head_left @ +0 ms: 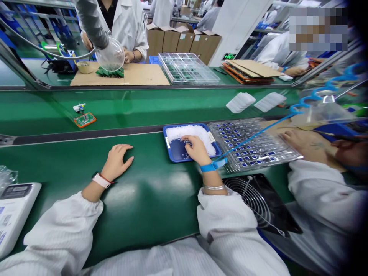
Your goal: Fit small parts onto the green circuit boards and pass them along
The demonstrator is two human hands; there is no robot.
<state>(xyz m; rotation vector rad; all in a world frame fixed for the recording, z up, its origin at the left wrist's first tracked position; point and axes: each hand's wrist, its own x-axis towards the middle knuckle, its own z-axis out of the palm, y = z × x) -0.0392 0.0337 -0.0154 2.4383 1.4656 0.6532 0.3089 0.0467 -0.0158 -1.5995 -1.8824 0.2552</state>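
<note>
My right hand (pixel 197 150) reaches into a shallow blue tray (pixel 173 156) that holds many small white pieces (pixel 202 134). Its fingers are curled in towards the thumb among the pieces; whatever they pinch is too small to make out. A blue wrist strap (pixel 213 165) with a coiled cord and a silver bangle circle that wrist. On the green table (pixel 149 207), left of the tray, rests my left hand (pixel 117 163), fingers spread and nothing in it. A pale watch band (pixel 101 180) sits on the left wrist.
Right of the tray lies a clear plastic tray (pixel 247 145) with rows of small blue-and-silver parts. A black fan (pixel 264 203) is beside my right forearm, near a co-worker's arm (pixel 319 180). A white device (pixel 18 214) stands at left. A circuit board (pixel 85 120) lies beyond the ledge.
</note>
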